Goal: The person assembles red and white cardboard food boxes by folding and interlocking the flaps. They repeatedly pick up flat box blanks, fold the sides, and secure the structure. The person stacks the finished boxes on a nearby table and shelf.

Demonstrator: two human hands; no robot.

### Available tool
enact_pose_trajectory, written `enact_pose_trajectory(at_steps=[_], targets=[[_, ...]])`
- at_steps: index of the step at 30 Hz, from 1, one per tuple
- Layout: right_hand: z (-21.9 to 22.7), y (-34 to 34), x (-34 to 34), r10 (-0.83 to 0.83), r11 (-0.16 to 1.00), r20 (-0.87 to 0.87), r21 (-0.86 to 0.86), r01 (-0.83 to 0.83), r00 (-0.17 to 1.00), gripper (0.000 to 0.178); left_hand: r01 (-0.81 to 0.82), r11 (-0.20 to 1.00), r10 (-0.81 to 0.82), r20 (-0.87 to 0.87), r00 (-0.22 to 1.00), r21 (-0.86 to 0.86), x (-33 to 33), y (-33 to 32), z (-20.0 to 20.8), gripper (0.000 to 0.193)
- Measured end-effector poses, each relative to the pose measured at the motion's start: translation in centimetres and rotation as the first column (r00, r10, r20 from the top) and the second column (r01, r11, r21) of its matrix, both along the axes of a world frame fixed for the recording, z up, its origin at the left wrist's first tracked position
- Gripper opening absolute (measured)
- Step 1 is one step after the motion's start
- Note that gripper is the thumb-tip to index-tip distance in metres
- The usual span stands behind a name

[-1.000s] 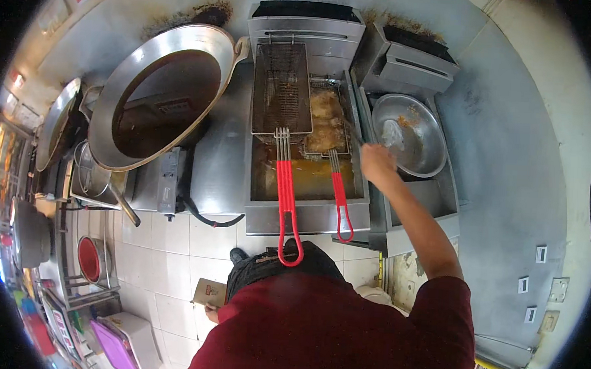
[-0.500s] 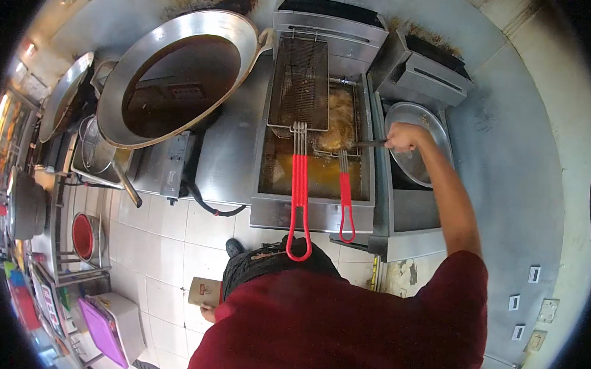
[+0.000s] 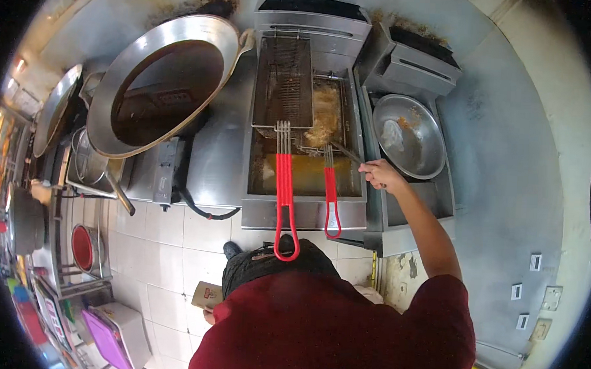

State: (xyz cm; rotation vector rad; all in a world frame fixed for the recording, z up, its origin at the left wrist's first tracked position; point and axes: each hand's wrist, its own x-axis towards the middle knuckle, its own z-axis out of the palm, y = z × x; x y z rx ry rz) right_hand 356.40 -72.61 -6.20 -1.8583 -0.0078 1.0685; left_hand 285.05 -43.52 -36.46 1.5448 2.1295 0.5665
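Observation:
My right hand (image 3: 383, 176) is closed around the end of a thin dark utensil (image 3: 345, 152). Its far tip reaches the golden frying food (image 3: 324, 115) in the right-hand fryer basket, whose red handle (image 3: 331, 194) points toward me. Whether the utensil is tongs or a stirrer I cannot make out. Beside it, an empty-looking wire basket (image 3: 283, 82) with a longer red handle (image 3: 285, 184) sits over the oil (image 3: 296, 178). Low at my left side, my left hand (image 3: 209, 314) grips a flat brown cardboard-like piece (image 3: 206, 295); my body hides most of that hand.
A steel bowl (image 3: 434, 151) with a whitish clump and crumbs stands right of the fryer. To the left is a large wok (image 3: 100, 120) of dark oil, with a wire skimmer (image 3: 118, 193) near it. A purple-lidded white box (image 3: 107, 341) stands on the tiled floor.
My right hand has come down and left, off the bowl, which now shows fully. The utensil slants more. The whole view has shifted slightly. My left hand still holds the brown piece.

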Motion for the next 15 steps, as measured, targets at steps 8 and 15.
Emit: enact_pose_trajectory(at_steps=[8,15], targets=[[-1.6,-3.0,-4.0,0.207,0.961,0.617,-0.273,-0.040,0.759,0.027,0.027,1.000,-0.027,-0.024,0.999,0.003,1.3,4.0,0.7,0.056],[0.5,-3.2,-2.3,-0.021,0.994,0.185,-0.098,0.040,0.983,0.026,-0.001,0.997,-0.002,0.040,0.999,0.080,0.3,4.1,-0.9,0.055]])
